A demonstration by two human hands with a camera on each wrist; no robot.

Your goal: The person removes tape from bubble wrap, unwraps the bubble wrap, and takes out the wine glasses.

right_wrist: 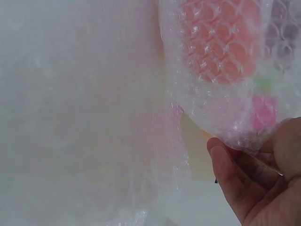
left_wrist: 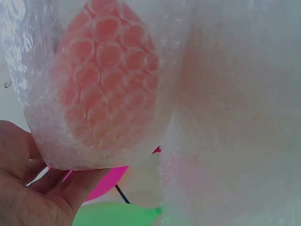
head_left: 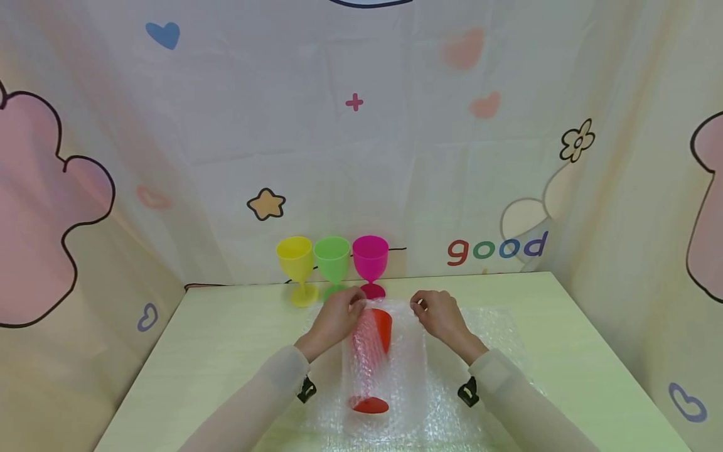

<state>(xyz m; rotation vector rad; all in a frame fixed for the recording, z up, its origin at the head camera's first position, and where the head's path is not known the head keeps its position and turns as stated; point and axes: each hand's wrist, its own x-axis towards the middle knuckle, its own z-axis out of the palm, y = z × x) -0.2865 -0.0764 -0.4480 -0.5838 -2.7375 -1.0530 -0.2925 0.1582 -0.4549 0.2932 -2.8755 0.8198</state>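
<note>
A red plastic goblet (head_left: 383,329) lies lengthwise on the table, its bowl toward the back and its foot toward the front. Clear bubble wrap (head_left: 408,376) lies partly over it, and the red shows through the bubbles in both wrist views. My left hand (head_left: 337,314) grips the wrap's back edge beside the goblet's bowl; in the left wrist view its fingers (left_wrist: 77,186) pass behind the film. At the back right, my right hand (head_left: 443,317) pinches a corner of the wrap between thumb and fingers, plain in the right wrist view.
Behind my hands stand a yellow goblet (head_left: 295,257), a green goblet (head_left: 332,254) and a magenta goblet (head_left: 370,254), upright in a row. More bubble wrap (head_left: 497,329) spreads rightward over the pale table (head_left: 220,351). A printed curtain (head_left: 316,132) closes off the back and sides.
</note>
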